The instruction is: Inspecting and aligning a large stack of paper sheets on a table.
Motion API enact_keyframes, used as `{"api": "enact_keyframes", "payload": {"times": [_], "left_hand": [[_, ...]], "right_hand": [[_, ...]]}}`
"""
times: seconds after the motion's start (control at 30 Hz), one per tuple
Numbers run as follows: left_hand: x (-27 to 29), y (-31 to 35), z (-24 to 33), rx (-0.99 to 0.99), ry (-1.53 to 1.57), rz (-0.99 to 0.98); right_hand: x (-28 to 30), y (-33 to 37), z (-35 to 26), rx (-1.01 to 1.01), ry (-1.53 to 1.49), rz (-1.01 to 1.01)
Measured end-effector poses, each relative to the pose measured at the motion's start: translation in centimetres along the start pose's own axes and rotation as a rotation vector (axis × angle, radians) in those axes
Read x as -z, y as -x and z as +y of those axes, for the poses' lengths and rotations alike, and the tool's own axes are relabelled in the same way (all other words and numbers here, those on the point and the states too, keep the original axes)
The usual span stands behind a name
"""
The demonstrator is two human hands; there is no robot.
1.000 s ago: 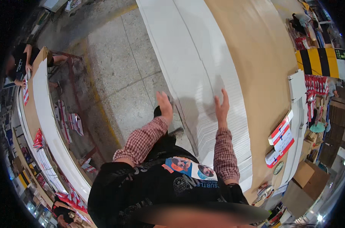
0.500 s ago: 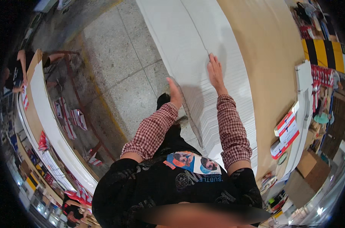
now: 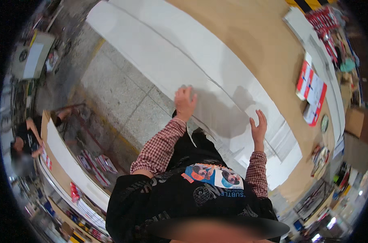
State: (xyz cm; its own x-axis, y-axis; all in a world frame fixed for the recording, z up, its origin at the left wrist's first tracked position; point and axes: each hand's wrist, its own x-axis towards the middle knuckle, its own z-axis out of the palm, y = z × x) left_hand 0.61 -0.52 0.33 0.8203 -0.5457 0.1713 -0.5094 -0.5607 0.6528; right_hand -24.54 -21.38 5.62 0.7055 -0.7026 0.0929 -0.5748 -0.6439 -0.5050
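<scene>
Drawn back from the middle seam since half a second ago, the right hand [image 3: 259,128] now stands near the sheets' right edge, thumb and fingers parted; the left hand [image 3: 185,104] has turned and hangs over their left edge, fingers loosely spread. Whether either touches cannot be told. Beneath them, the long white sheets [image 3: 196,77] now slant further toward upper left. Brown tabletop [image 3: 249,44] gives room rightward until a red-and-white carton [image 3: 313,91]; concrete floor [image 3: 115,85] opens leftward, toward another bench [image 3: 70,152].
</scene>
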Motion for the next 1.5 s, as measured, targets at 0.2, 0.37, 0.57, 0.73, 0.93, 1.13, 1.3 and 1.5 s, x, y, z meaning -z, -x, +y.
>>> {"api": "enact_keyframes", "payload": {"times": [0.2, 0.37, 0.57, 0.73, 0.93, 1.13, 1.3, 1.5], "left_hand": [[-1.9, -2.3, -1.4, 0.078, -0.035, 0.017], [-0.5, -3.9, -3.0, 0.210, 0.062, -0.070], [1.5, -5.5, -2.4, 0.613, 0.346, -0.400], [2.7, -5.3, 0.6, 0.560, 0.304, -0.527], [3.2, -3.7, -3.4, 0.897, 0.801, -0.492], [1.5, -0.2, -4.4, 0.987, 1.113, -0.448], [0.5, 0.4, -2.0, 0.990, 0.917, -0.248], [-0.1, 0.3, 1.3, 1.005, 0.832, -0.167]], "right_hand": [[3.6, 10.7, 7.5, -0.260, -0.002, 0.194], [5.6, 13.7, 12.0, -0.351, 0.003, 0.299], [6.2, 11.9, 19.5, -0.521, 0.127, 0.299], [7.3, 8.7, 24.4, -0.454, 0.186, 0.256], [8.8, 3.9, 27.6, -0.384, 0.208, 0.098], [8.9, 2.3, 28.0, -0.412, 0.218, -0.049], [9.1, 2.6, 27.4, -0.322, 0.263, 0.016], [9.9, 2.7, 28.0, -0.406, 0.289, -0.054]]}}
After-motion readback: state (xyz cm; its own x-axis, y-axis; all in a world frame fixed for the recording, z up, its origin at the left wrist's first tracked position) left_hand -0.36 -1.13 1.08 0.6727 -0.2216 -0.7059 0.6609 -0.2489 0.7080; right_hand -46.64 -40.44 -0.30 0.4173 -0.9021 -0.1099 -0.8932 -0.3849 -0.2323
